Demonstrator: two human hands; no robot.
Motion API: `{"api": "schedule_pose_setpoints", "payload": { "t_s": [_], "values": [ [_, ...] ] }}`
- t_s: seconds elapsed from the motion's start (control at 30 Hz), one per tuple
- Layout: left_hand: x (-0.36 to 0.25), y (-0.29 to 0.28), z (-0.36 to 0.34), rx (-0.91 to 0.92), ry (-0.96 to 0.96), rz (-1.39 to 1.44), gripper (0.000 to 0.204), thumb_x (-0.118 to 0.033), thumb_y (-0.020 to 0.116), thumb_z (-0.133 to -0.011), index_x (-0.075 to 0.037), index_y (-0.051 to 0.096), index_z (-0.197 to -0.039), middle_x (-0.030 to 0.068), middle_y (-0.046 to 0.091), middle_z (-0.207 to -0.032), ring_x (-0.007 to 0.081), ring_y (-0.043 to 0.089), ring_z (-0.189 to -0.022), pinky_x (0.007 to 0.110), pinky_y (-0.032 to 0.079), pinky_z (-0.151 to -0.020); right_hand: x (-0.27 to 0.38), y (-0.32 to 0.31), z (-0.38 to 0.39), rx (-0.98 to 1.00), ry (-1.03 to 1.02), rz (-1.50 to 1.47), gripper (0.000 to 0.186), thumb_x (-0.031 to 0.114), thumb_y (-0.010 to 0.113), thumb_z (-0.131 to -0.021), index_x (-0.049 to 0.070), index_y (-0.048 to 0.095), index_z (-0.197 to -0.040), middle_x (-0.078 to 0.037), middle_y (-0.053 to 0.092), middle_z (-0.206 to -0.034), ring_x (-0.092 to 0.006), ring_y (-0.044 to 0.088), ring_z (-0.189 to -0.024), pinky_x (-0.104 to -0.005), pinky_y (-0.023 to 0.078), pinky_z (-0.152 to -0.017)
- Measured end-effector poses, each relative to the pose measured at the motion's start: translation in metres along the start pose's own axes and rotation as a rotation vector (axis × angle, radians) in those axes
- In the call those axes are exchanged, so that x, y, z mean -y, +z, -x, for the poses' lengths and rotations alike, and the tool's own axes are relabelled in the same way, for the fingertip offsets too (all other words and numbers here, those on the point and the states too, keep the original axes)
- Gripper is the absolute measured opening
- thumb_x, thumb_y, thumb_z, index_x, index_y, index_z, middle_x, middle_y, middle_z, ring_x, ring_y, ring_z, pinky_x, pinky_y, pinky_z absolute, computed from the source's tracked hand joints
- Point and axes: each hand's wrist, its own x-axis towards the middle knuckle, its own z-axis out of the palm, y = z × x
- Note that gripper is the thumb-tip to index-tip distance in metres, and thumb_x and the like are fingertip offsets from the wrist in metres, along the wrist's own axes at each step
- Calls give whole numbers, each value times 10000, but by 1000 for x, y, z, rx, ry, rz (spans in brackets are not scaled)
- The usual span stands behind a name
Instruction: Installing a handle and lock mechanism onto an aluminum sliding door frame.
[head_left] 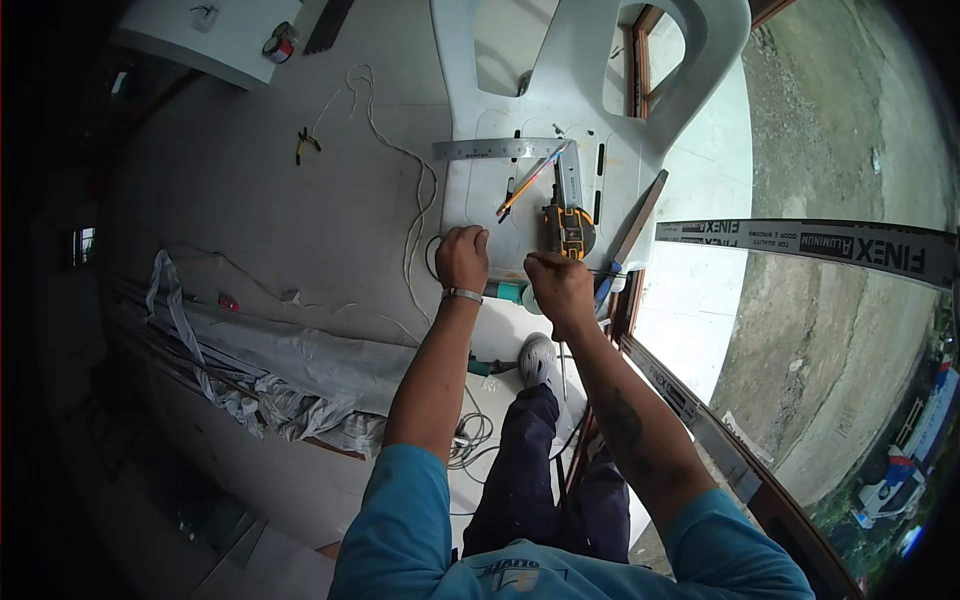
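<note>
My left hand is closed at the front edge of a white plastic chair; what its fingers hold, if anything, is hidden. Close beside it, my right hand is also closed, its thumb and finger pressed together, and its contents cannot be made out. Between the hands shows a teal cylindrical thing, partly covered. On the seat lie a yellow-and-black tape measure, an L-shaped steel square and a pencil. A long flat tool with a blue handle leans along the seat's right side.
A film-covered strip juts out at the right, beside the brown frame. White cord trails across the floor at left. Wrapped long pieces lie lower left. Coiled cable and a green-handled tool lie near my shoe.
</note>
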Motion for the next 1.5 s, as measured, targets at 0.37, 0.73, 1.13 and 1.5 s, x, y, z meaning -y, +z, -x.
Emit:
{"api": "schedule_pose_setpoints", "payload": {
  "t_s": [0.37, 0.73, 1.13, 1.5],
  "values": [
    [59, -34, 214, 241, -573, 586, 247, -212, 717, -845, 2, 704, -967, 105, 709, -879, 170, 657, -753, 291, 513, -702, 5, 87, -77, -142, 357, 170, 311, 236, 571, -814, 192, 707, -1091, -170, 688, -1013, -352, 654, -978, -440, 517, -854],
    [-19, -36, 325, 420, -1287, 1241, 186, -193, 681, -896, -51, 639, -1009, -6, 598, -794, 60, 533, -654, 192, 452, -576, 13, 30, -2, -47, 21, 138, 265, 164, 578, -732, 54, 728, -921, -224, 688, -872, -383, 676, -835, -427, 538, -806],
    [-199, -63, 403, 380, -973, 1740, 279, -143, 636, -909, -73, 562, -1169, 33, 596, -956, 106, 579, -802, 252, 482, -679, 4, -168, 251, 380, -446, 277, 221, 56, 644, -711, 67, 714, -921, -136, 679, -764, -300, 674, -702, -376, 552, -647],
    [-410, -52, 539, 130, -107, 1758, 337, -106, 620, -917, -39, 527, -1234, 55, 621, -1048, 128, 600, -978, 285, 496, -831, 39, -392, 418, 767, -868, 23, 296, -77, 656, -652, 16, 698, -930, -139, 684, -852, -246, 695, -749, -314, 556, -656]
  ]
}}
